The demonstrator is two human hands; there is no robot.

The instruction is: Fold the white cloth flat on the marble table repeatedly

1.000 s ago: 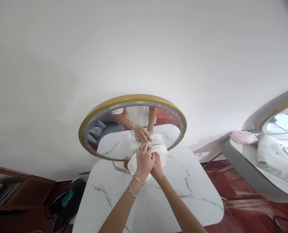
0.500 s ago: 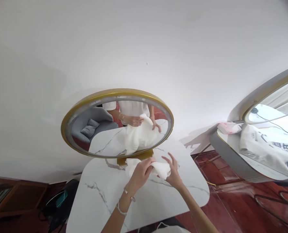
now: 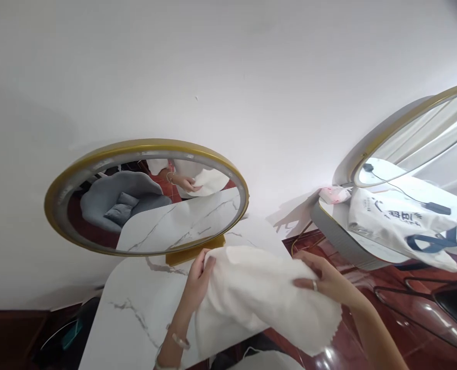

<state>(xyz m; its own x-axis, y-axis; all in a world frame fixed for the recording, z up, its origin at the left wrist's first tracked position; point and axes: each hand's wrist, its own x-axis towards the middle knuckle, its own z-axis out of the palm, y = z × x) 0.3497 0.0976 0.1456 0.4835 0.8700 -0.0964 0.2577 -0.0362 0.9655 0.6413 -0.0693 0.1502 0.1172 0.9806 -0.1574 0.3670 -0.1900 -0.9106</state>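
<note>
Cloth (image 3: 259,293), one white piece, stretches between two hands above the front right part of one marble-patterned table (image 3: 113,329), reaching past its edge. The left hand (image 3: 200,280) pinches the upper left corner between thumb and fingers, and at least one bracelet (image 3: 180,340) circles that wrist. The right hand (image 3: 323,277) grips the upper right side and wears one ring (image 3: 315,285). Two gold-rimmed mirrors show: one near mirror (image 3: 186,221), reflecting one grey armchair (image 3: 109,187) with two cushions (image 3: 118,213), and one far mirror (image 3: 417,146). On one second table (image 3: 340,239) lie one pink-and-white packet (image 3: 334,195) and one printed white bag (image 3: 375,218).
</note>
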